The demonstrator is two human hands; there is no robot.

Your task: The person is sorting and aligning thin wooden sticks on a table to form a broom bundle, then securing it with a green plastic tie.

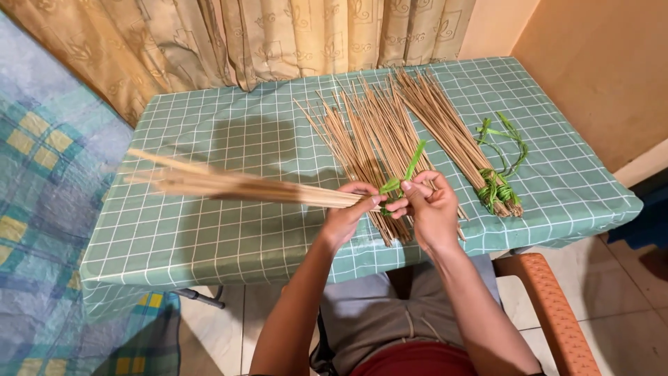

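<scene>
My left hand (pixel 346 216) grips the end of a thin bundle of tan sticks (pixel 229 185) that points out to the left over the table. My right hand (pixel 429 205) pinches a green strip (pixel 406 170) at the same bundle end, the strip standing up between both hands. Under my hands lies a loose fan of the same sticks (pixel 369 125) on the green checked tablecloth (pixel 209 237). To the right rests a tied stick bundle (pixel 452 136), with green strips (pixel 497 181) wound round its near end.
Beige patterned curtains (pixel 229 42) hang behind the table. A blue and yellow plaid fabric (pixel 42 209) lies to the left. An orange chair arm (pixel 550 306) is at my right, beside a tiled floor (pixel 612 306). An orange wall (pixel 598 63) stands at the right.
</scene>
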